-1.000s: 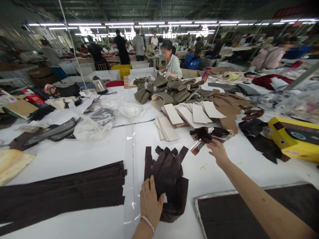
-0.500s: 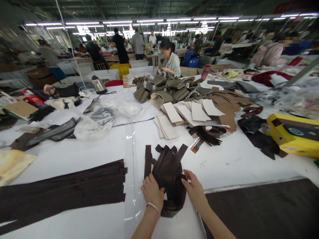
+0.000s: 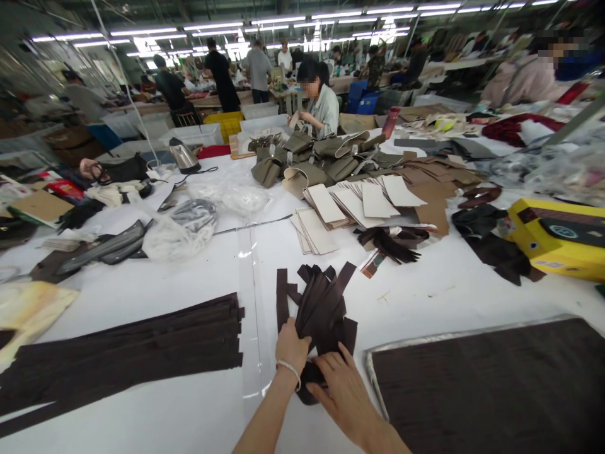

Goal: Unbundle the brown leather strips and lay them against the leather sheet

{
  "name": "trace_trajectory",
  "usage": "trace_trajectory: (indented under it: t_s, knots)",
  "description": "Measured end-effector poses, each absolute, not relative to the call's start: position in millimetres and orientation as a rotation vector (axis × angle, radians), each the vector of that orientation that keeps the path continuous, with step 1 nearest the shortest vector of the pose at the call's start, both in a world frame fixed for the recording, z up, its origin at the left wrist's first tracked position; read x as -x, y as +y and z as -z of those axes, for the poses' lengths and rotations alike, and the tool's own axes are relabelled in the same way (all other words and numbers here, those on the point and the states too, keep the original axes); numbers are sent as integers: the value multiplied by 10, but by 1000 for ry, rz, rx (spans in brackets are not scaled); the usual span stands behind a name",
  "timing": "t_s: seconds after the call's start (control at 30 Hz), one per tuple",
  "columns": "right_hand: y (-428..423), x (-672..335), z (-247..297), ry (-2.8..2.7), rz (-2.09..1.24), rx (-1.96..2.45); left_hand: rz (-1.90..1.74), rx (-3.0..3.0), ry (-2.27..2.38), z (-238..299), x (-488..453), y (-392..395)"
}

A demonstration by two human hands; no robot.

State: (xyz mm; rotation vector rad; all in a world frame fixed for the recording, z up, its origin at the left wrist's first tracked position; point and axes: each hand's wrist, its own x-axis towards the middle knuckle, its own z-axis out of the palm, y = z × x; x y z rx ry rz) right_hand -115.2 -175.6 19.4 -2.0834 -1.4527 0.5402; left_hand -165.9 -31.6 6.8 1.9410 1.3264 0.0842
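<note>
A bundle of dark brown fabric or leather strips [image 3: 314, 309] lies folded on the white table before me, its loose ends fanned out away from me. On its left side, my left hand [image 3: 292, 350], with a pale bangle at the wrist, is closed on the strips. My right hand [image 3: 341, 384] rests over the near right part of the bundle, fingers stretched out and apart. Part of the near fold is hidden under both hands. To the left lies a long stack of similar dark strips [image 3: 142, 350]. A large dark brown sheet [image 3: 491, 378] is at right.
Beyond the bundle are pale cut panels [image 3: 326, 208], another bunch of dark strips [image 3: 392, 243] and an olive pile [image 3: 326, 157]. A yellow box [image 3: 558, 249] stands at right. Plastic-wrapped pieces [image 3: 182, 227] and a kettle [image 3: 184, 156] are at left. A co-worker [image 3: 324, 104] handles pieces opposite.
My right hand has moved left and nearer, from the bundle's right edge onto its near part. The strips' right side has opened outward. My left hand stays on the left side.
</note>
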Motion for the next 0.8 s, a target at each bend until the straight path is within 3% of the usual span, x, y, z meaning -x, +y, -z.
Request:
trace_trajectory:
  t_s: [0.23,0.4,0.57,0.8]
  knots:
    - [-1748,1287,-187,-1668,-376,2203,-280,-1662,1577,-9,2187,-168]
    - [-1680,1356,-86,-1773,-372,2311,-250,-1284,1508,67,2528,-424]
    - [-1598,1429,-90,-1640,-591,2297,-191,-969,1387,9,2567,-728]
    - [-1528,1465,-464,-982,-1210,1926,-58,-216,926,-219,2668,-700]
